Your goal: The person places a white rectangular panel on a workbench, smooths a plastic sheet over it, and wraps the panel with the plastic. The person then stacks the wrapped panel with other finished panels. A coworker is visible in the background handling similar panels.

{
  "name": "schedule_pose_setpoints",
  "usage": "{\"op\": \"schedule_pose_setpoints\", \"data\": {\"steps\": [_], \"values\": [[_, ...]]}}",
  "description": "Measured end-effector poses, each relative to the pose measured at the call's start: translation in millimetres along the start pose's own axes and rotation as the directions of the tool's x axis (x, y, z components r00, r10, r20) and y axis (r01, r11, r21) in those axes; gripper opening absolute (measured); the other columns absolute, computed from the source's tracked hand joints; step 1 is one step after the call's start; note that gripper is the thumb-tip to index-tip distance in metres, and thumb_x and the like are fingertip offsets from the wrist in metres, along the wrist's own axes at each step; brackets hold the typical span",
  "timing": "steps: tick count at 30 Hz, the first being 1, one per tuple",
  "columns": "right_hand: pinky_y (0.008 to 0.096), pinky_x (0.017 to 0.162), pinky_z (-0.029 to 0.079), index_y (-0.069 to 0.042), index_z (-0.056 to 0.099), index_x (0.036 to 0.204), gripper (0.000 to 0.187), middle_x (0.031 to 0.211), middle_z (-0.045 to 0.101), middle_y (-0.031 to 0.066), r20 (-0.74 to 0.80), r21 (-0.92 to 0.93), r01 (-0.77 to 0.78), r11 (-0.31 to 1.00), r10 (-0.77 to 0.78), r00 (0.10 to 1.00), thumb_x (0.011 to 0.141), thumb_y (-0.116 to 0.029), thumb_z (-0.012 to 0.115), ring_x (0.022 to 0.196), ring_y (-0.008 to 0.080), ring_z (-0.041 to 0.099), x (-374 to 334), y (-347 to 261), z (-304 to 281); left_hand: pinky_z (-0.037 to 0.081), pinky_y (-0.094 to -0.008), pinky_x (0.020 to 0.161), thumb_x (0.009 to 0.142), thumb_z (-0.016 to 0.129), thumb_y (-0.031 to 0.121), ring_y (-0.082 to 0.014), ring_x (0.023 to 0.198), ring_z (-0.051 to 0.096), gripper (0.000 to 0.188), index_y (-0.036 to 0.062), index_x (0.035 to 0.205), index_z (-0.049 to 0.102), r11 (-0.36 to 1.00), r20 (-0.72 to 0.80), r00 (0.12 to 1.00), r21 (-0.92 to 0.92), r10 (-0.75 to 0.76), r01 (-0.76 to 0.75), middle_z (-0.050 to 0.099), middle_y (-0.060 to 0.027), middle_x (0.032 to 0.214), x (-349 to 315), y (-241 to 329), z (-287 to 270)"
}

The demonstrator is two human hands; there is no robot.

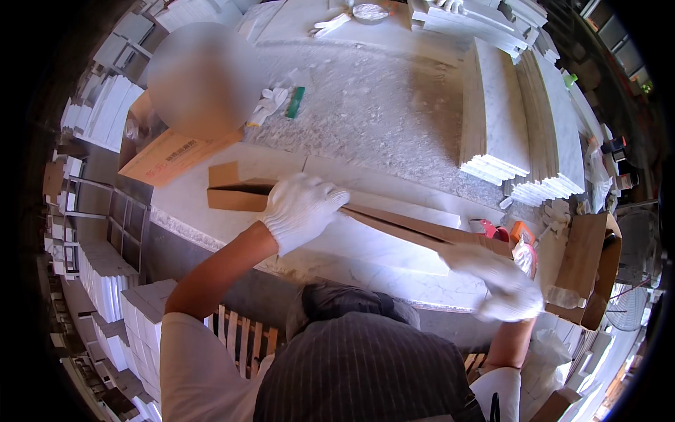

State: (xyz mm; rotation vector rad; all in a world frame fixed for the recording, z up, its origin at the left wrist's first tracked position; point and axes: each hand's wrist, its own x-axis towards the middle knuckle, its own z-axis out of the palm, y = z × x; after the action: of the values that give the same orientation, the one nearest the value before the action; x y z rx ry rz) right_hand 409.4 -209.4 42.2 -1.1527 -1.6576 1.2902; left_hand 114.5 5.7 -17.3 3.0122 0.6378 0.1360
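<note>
A long, narrow brown cardboard carton (401,223) lies slantwise across the pale marble worktop, one flap standing up at its left end. My left hand (302,209), in a white knit glove, is closed over the carton's upper edge left of its middle. My right hand (499,281), also gloved, is at the carton's right end and smeared by motion; its fingers cannot be made out. White marble slabs (380,247) lie beside and beneath the carton. Just past its right end is a red tape dispenser (491,230), with an orange object (522,231) next to it.
Stacked marble slabs (496,112) stand at the back right. A loose white glove (268,105) and a green block (295,103) lie on the dusty surface. At the left, another person is by a flat carton (179,155). An open cardboard box (583,264) stands right.
</note>
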Motion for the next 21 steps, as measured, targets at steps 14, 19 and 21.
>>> {"op": "schedule_pose_setpoints", "data": {"steps": [14,19,21], "values": [[0.0412,0.077,0.049,-0.008,0.065,0.112,0.048,0.098,0.069,0.0089,-0.385,-0.797,-0.314,0.515,-0.034,0.922,0.068,-0.021,0.079,0.087,0.0289,0.064,17,36,7,0.046,-0.0398,0.091,0.077,0.072,0.044,-0.0261,0.099,0.064,0.047,0.0133,0.112,0.065,0.996,0.066,0.996,-0.075,-0.053,0.058,0.069,-0.0069,0.102,6,-1,-7],[0.038,0.068,0.05,-0.009,0.065,0.103,0.041,0.085,0.067,0.007,-0.365,-0.868,-0.278,0.41,-0.151,0.919,0.068,-0.024,0.079,0.076,0.0265,0.064,10,47,14,0.026,-0.0527,0.114,0.064,0.082,0.045,-0.0297,0.129,0.046,0.069,0.0143,0.122,0.06,0.997,-0.114,0.993,0.074,0.042,-0.034,0.055,-0.0104,0.133,-14,-17,-23],[0.0376,0.066,0.05,-0.009,0.064,0.101,0.041,0.085,0.066,0.0068,-0.37,-0.874,-0.288,0.392,-0.152,0.916,0.067,-0.025,0.08,0.073,0.0262,0.063,4,51,19,0.026,-0.0562,0.112,0.058,0.085,0.04,-0.0313,0.133,0.041,0.072,0.0143,0.12,0.061,0.991,-0.102,0.993,0.112,-0.056,0.067,0.05,-0.0121,0.138,-29,-32,-46]]}}
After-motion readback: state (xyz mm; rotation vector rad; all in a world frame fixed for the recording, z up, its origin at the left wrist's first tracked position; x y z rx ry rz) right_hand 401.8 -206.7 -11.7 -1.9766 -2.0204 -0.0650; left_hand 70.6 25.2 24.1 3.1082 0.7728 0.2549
